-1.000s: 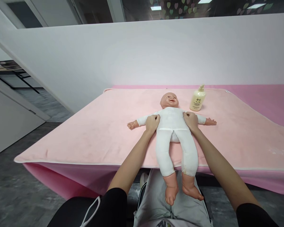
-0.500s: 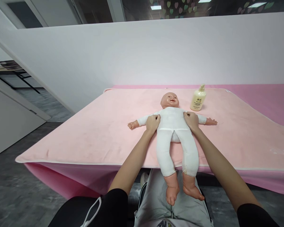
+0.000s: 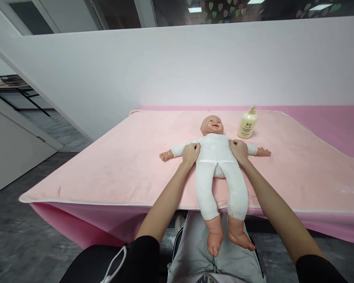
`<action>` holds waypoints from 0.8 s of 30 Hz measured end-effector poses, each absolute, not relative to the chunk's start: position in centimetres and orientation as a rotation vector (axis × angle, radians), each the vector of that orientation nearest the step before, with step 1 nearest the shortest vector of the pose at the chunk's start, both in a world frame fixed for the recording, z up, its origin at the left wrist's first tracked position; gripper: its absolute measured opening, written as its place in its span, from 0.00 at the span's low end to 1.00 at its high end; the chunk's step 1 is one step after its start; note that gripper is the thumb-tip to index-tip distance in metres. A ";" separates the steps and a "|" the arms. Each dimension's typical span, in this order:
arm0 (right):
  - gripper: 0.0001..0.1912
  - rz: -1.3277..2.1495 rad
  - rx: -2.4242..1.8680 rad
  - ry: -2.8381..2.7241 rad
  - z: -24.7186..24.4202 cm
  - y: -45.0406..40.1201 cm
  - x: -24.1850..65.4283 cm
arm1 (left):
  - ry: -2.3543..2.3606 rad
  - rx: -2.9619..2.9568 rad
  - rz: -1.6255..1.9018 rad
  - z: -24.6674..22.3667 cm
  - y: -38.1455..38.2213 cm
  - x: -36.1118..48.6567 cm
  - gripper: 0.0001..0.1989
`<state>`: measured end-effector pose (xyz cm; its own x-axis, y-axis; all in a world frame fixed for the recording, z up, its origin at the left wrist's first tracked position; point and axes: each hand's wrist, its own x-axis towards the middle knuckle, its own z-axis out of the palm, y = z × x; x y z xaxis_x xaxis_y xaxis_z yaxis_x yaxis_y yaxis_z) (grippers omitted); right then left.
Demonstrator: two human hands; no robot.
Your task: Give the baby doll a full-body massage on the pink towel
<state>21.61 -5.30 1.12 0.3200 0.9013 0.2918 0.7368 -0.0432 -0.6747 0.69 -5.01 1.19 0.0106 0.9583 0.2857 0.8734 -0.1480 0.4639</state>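
A baby doll [image 3: 214,151] with a white cloth body lies on its back on the pink blanket [image 3: 120,165], its head toward the wall and its lower legs past the table's front edge. My left hand [image 3: 190,153] is closed against the left side of the doll's torso, below its outstretched arm. On the torso's right side, my right hand [image 3: 238,150] is closed in the same way. Both hands' fingertips are hidden at the doll's sides. A pale yellow pump bottle [image 3: 247,123] stands to the right of the doll's head.
A white wall [image 3: 177,65] rises behind the table. The pink table cover [image 3: 336,129] shows at the right and hangs down in front. My lap [image 3: 191,251] is under the doll's feet. A white cord [image 3: 118,265] lies at the lower left.
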 end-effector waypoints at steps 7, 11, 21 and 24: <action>0.18 0.265 -1.827 -1.460 1.1 -5.3 21.6 | 1.941 2.111 0.824 1.1 -4.9 0.7 0.24; 0.18 0.263 -1.822 -1.466 1.1 -5.3 21.6 | 1.948 2.102 0.807 1.2 -5.0 0.7 0.24; 0.18 0.286 -1.812 -1.459 1.2 -5.4 21.6 | 1.948 2.115 0.808 1.3 -5.1 0.7 0.24; 0.18 0.283 -1.813 -1.459 1.2 -5.4 21.6 | 1.950 2.115 0.806 1.3 -5.1 0.7 0.24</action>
<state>21.60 -5.39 1.19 0.3173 0.9039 0.2869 0.7310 -0.0404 -0.6812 0.72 -5.08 1.30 0.0080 0.9602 0.2793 0.8773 -0.1408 0.4588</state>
